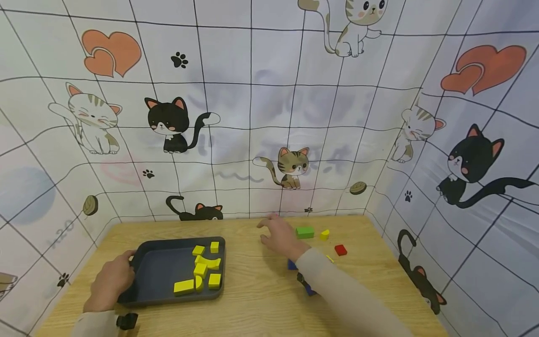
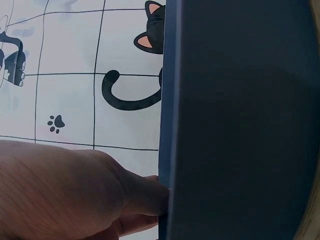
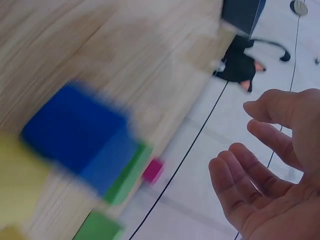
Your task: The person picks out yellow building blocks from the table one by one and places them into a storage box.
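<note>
A dark grey tray (image 1: 160,269) lies on the left of the wooden table, with several yellow blocks (image 1: 184,287) gathered in its right part. My left hand (image 1: 112,280) grips the tray's left rim; the left wrist view shows the thumb (image 2: 145,195) against the tray's edge. Over the table right of centre hangs my right hand (image 1: 280,234), fingers spread and loosely bent, holding nothing. Beside it is a green block (image 1: 305,232). Blue blocks (image 1: 292,265) are partly hidden by the right forearm. A small magenta block (image 3: 153,170) shows in the right wrist view.
A small yellow block (image 1: 324,234) and a red block (image 1: 340,250) lie right of the right hand. Another yellow piece (image 1: 330,259) peeks out behind the forearm. Cat-patterned cloth (image 1: 236,107) stands around the table's back and sides.
</note>
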The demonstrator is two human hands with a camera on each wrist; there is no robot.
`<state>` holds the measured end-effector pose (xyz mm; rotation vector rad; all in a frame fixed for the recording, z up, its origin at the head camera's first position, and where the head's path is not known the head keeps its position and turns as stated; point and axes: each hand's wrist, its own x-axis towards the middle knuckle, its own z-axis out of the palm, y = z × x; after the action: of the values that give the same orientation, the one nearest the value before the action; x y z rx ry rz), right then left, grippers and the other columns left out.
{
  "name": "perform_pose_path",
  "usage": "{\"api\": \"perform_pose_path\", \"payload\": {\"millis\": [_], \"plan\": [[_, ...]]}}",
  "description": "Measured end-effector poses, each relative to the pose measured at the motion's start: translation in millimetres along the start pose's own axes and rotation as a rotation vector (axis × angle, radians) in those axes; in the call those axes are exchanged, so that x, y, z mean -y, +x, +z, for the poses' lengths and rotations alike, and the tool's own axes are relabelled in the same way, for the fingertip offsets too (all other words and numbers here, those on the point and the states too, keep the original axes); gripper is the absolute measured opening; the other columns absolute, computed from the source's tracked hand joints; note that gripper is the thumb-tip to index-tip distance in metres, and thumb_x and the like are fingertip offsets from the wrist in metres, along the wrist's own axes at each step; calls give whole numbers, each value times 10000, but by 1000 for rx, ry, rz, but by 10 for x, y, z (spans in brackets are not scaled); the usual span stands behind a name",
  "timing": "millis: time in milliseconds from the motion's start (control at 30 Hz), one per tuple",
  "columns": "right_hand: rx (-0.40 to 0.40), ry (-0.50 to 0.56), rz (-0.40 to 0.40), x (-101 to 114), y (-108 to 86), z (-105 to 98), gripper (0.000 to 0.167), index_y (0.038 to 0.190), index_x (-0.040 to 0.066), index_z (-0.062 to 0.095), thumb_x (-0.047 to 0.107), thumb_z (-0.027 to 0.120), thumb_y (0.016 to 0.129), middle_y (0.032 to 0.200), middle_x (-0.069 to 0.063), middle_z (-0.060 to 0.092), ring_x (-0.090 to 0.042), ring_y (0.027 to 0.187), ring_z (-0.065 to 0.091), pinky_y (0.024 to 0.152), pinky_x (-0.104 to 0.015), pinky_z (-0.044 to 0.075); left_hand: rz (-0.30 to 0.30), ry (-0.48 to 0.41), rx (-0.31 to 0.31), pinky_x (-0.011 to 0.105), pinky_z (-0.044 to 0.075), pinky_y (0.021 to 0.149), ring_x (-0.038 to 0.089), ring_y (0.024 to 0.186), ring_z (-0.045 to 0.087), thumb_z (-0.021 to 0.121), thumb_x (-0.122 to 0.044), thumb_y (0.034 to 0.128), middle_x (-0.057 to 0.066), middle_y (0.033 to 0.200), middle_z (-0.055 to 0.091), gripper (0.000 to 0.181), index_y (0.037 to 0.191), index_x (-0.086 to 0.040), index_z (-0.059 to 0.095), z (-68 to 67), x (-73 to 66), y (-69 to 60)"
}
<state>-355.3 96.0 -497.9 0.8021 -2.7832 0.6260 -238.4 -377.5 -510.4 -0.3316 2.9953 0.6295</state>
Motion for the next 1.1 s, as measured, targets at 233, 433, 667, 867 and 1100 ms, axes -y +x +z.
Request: {"api": "perform_pose_path", "payload": {"millis": [233, 433, 667, 867, 1100], "plan": [[5, 47, 166, -475, -229, -183, 337, 1394, 104, 818, 158, 852, 1063, 1469, -177, 721, -351, 1219, 777, 1028, -525, 690, 14, -2, 4, 697, 629, 815, 609, 1093, 748, 546, -29, 1078, 441, 1369, 698, 577, 1645, 59, 490, 1, 0, 3], [-12, 13, 267, -842, -409, -327, 400, 1455, 97, 804, 195, 849, 1069, 1579, -186, 718, -426, 1426, 718, 1175, -615, 624, 4, -7, 7, 715, 626, 811, 638, 1120, 736, 555, -43, 1086, 459, 1402, 673, 571, 1649, 35, 497, 19, 7, -2], [23, 3, 380, -1165, -597, -500, 450, 1528, 92, 760, 212, 796, 1095, 1624, -220, 651, -458, 1507, 642, 1226, -657, 581, -3, -15, 4, 699, 628, 792, 619, 1104, 744, 553, -47, 1091, 459, 1413, 671, 572, 1655, 26, 499, 34, 16, -2], [36, 14, 359, -1399, -664, -570, 428, 1449, 14, 782, 168, 848, 1056, 1567, -262, 691, -503, 1490, 626, 1252, -692, 538, 1, -15, -4, 695, 622, 784, 596, 1068, 752, 543, -42, 1078, 456, 1389, 681, 585, 1659, 17, 500, 18, 31, -21], [83, -27, 367, -1536, -714, -587, 401, 1378, -5, 818, 99, 892, 999, 1408, -217, 769, -410, 1317, 698, 1181, -632, 601, 8, -15, -14, 679, 624, 768, 585, 1058, 754, 543, -38, 1081, 459, 1394, 679, 576, 1652, 24, 507, 14, 24, -27]]}}
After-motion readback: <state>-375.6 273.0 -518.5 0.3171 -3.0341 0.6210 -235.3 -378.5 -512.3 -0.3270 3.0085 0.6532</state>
